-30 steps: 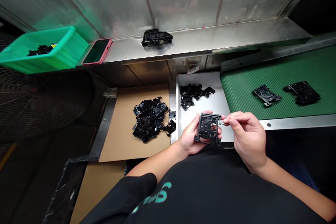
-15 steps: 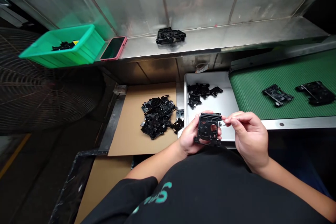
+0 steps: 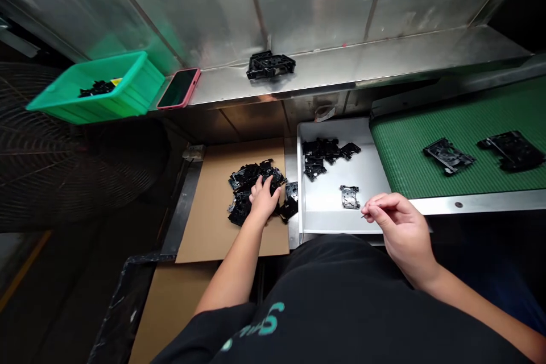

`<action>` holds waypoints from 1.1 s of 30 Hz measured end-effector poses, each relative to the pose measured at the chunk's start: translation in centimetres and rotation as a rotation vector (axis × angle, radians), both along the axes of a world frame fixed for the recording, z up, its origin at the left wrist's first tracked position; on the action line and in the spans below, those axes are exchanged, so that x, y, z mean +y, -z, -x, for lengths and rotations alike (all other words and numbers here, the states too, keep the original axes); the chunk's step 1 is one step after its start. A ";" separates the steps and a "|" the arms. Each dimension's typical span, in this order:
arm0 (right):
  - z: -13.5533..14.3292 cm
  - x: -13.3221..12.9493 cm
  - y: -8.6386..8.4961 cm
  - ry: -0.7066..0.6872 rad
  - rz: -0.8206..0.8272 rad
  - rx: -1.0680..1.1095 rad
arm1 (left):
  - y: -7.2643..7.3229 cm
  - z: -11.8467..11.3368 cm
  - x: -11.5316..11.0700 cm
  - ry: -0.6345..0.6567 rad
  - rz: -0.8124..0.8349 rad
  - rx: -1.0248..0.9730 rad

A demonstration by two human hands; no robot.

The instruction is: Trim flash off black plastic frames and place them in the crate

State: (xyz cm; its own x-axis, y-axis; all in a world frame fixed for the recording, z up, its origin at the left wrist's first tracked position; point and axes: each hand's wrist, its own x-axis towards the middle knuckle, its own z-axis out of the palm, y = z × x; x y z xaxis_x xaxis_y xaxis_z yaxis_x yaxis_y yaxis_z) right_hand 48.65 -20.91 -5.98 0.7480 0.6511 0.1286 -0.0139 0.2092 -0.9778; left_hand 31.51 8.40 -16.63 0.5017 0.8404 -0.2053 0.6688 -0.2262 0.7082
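My left hand (image 3: 264,198) reaches over a heap of black plastic frame parts (image 3: 241,205), fingers spread and touching its top. Whether a part is under the fingertips is hidden. Above the front right of a white tray (image 3: 321,222), my right hand (image 3: 403,233) pinches a thin pointed metal tool (image 3: 364,216), most of it covered by the fingers. Close to the tool's tip, a single frame part with a shiny face (image 3: 350,197) lies in the tray. Several more black parts (image 3: 324,151) are grouped at the tray's back left.
Under the heap lies a cardboard sheet (image 3: 200,233). A green conveyor belt (image 3: 396,148) carries two black parts (image 3: 449,155) on the right. The metal shelf (image 3: 341,71) behind holds black frames (image 3: 269,65), a phone (image 3: 179,89) and a green bin (image 3: 128,99). A large fan (image 3: 77,165) stands left.
My left hand has let go of the black frame part and moved left onto the heap. A part now shows in the tray where the hands were. My right hand keeps its pinch, slightly lower.
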 end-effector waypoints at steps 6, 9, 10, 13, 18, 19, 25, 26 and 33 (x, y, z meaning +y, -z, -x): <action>-1.4 -1.2 0.2 0.032 0.093 0.013 | 0.6 -5.8 -1.1 0.244 -0.238 0.030; -2.1 -2.1 0.4 0.036 0.127 0.023 | 1.2 -11.6 -1.2 0.407 -0.276 0.024; -2.4 -2.5 0.5 0.041 0.137 0.026 | 1.6 -13.7 -1.1 0.451 -0.283 0.032; -3.3 -3.8 1.0 0.074 0.167 0.035 | 3.0 -20.0 -0.7 0.545 -0.301 0.091; -4.9 -6.0 1.8 0.147 0.244 0.043 | 5.0 -27.1 -0.5 0.567 -0.325 0.247; -5.1 -6.4 1.8 0.159 0.257 0.043 | 5.2 -27.9 -0.5 0.560 -0.324 0.270; -6.2 -7.5 1.7 0.204 0.295 0.057 | 5.7 -29.0 -0.8 0.498 -0.244 0.248; -6.2 -7.6 1.7 0.198 0.294 0.059 | 5.5 -28.9 -0.7 0.476 -0.218 0.219; -6.0 -6.6 1.6 0.130 0.289 0.073 | 2.5 -26.7 0.6 0.218 0.078 -0.165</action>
